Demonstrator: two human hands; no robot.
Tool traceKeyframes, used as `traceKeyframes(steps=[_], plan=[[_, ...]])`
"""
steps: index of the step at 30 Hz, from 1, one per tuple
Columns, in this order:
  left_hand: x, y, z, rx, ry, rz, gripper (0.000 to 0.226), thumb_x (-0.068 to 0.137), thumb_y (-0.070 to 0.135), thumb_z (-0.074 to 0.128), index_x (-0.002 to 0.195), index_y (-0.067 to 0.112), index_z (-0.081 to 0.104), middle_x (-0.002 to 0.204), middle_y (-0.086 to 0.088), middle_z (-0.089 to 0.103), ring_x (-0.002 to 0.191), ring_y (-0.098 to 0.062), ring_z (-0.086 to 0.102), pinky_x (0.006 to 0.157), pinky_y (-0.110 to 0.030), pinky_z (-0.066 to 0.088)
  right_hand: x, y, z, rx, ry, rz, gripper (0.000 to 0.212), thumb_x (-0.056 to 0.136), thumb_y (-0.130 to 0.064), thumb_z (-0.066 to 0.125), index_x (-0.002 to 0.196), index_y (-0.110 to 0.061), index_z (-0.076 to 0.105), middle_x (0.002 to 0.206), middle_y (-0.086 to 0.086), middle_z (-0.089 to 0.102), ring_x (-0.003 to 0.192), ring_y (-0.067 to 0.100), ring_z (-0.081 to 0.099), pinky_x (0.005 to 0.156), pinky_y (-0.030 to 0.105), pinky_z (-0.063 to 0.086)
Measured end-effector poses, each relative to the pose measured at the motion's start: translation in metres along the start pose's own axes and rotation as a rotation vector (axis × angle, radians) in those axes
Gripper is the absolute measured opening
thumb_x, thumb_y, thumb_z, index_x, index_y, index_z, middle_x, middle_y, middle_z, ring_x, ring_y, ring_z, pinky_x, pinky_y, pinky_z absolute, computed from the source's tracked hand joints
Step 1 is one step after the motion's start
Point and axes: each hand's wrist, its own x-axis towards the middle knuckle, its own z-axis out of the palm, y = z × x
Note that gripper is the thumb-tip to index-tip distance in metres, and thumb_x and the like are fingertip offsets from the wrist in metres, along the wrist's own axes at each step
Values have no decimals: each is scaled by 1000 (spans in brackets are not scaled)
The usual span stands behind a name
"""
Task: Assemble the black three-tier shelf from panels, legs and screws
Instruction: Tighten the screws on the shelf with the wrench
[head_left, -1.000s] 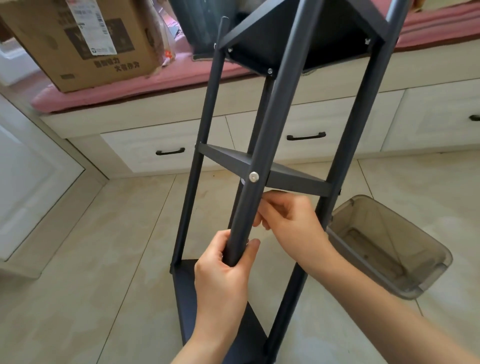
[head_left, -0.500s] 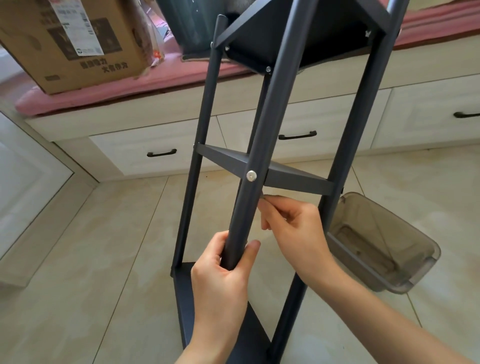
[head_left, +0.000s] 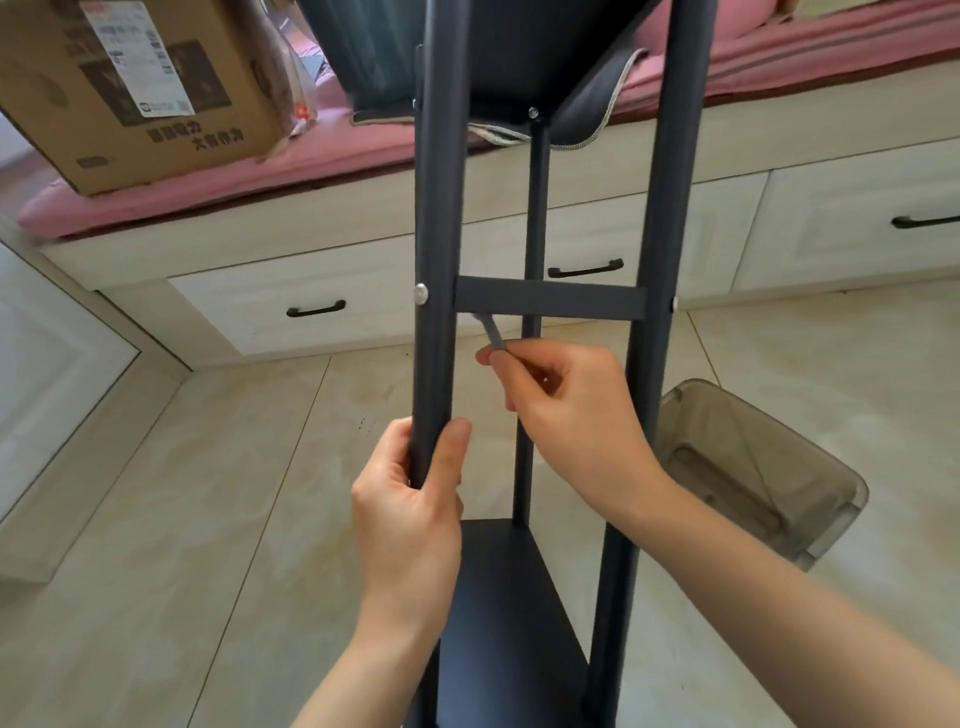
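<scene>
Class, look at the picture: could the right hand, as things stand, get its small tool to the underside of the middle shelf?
Probably yes: the right hand pinches the tool, whose tip already seems to meet the middle shelf from below, with nothing between.

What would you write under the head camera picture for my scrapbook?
Left hand grips a shelf leg while right hand works a small tool under the middle panel.

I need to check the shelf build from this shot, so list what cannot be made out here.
Head view only:
- Tip of the small grey tool pinched by the right hand: blurred, hidden beneath the middle panel.
- Top panel: cut off by the upper edge.
- Foot of the leg gripped by the left hand: covered by that hand and forearm.
- Carton label: too small to read.
</scene>
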Motion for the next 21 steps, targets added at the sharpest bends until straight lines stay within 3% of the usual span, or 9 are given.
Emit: traceKeyframes(steps=[3,6,13,21], plan=[[5,-2,-3,-22,8,-20,28,92,48,60,76,25,60,60,6,43,48,-12,35,42,-24,33,7,-5,4,-24,-19,-25,18,97,-17,60,100,-9,76,69,-2,67,71,11,62,65,22,52],[9,-3,-6,-54,27,-32,29,91,50,58,80,23,62,60,6,43,47,-10,34,41,-21,32,12,-7,8,-35,-62,-16,19,97,-16,60,99,-8,77,75,5,71,75,10,62,68,18,52],[13,-4,-13,-91,45,-49,37,88,56,56,79,20,61,61,5,43,47,-10,34,39,-22,31,25,-12,20,-61,-161,1,19,97,-16,59,98,-8,77,70,4,68,72,7,60,63,5,45],[15,-5,-15,-103,62,-50,50,86,56,57,82,6,54,63,-2,40,47,-11,31,38,-22,28,28,-8,32,-109,-150,-14,20,98,-16,58,107,-11,76,67,-16,59,65,-9,56,63,1,41]])
